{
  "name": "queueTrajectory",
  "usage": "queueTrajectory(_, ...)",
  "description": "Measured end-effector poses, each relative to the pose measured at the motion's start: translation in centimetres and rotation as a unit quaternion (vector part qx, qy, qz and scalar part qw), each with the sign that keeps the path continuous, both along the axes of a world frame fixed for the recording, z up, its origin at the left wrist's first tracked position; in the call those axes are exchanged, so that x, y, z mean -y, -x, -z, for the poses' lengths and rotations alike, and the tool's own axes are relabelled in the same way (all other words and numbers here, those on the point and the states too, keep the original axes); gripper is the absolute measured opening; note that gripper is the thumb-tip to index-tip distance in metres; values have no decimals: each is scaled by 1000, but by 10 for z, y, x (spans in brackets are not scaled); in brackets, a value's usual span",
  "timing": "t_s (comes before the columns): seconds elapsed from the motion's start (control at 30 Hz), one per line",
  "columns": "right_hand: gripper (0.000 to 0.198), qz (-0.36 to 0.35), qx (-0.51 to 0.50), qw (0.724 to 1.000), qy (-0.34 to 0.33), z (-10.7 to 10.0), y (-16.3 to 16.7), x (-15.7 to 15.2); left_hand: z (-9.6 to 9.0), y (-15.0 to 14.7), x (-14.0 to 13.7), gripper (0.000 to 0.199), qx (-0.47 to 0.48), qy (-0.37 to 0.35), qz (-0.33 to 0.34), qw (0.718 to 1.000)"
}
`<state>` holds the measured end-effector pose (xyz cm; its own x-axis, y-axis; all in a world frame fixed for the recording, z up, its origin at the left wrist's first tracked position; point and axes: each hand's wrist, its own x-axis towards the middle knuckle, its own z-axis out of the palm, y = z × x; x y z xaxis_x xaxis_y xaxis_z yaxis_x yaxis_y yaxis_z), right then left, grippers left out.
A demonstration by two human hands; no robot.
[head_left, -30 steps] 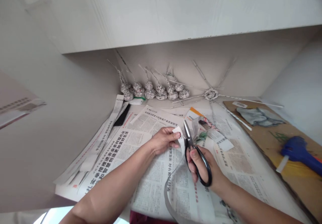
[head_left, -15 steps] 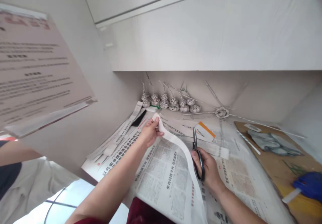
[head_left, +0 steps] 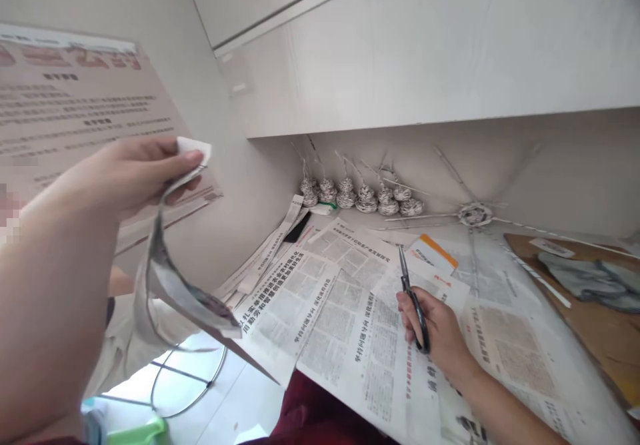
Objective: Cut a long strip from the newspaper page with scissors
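Note:
Raised at the left, above the floor beside the table, my left hand [head_left: 155,168] pinches the end of some paper strips [head_left: 175,291]; they hang and curl below it. My right hand [head_left: 435,335] is closed around the handles of black-handled scissors [head_left: 411,298], whose blades point away from me and look closed. Beneath the scissors lie newspaper sheets [head_left: 345,325] spread over the table.
Several woven gourd shapes [head_left: 367,198] stand along the back wall, beside a star-shaped woven paper piece [head_left: 475,214]. An orange-and-white card [head_left: 433,253], a black phone-like slab [head_left: 298,226] and a cardboard sheet [head_left: 560,278] lie around. A cabinet [head_left: 430,51] overhangs the table.
My left hand has moved left and up, carrying the paper strip off the table. The scissors stay in my right hand, now lying nearer the newspaper. The view has turned slightly left.

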<state>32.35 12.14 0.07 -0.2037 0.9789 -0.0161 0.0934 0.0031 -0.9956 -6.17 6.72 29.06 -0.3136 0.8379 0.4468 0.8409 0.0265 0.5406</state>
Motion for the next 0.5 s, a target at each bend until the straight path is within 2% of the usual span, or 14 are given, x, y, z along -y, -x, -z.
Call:
queueTrajectory(0.1, 41, 3, 8, 1000, -5, 0, -1, 0, 15, 3, -40, 42, -30, 131, 86, 987)
queueTrajectory(0.2, 41, 9, 11, 1000, -7, -1, -2, 1, 50, 6, -93, 34, -109, 198, 79, 971)
queueTrajectory(0.3, 41, 15, 16, 1000, -12, -1, -1, 1, 87, 6, -142, 28, -204, 225, 54, 951)
queueTrajectory(0.37, 41, 22, 16, 999, -21, 0, 0, 0, 107, 6, -167, 23, -232, 244, 39, 941)
queueTrajectory(0.43, 40, 25, 12, 999, -27, 1, 1, -1, 121, 4, -187, 22, -240, 251, 28, 937)
queueTrajectory(0.5, 40, 17, 6, 1000, -23, 2, 2, -2, 131, 1, -202, 29, -245, 240, 11, 939)
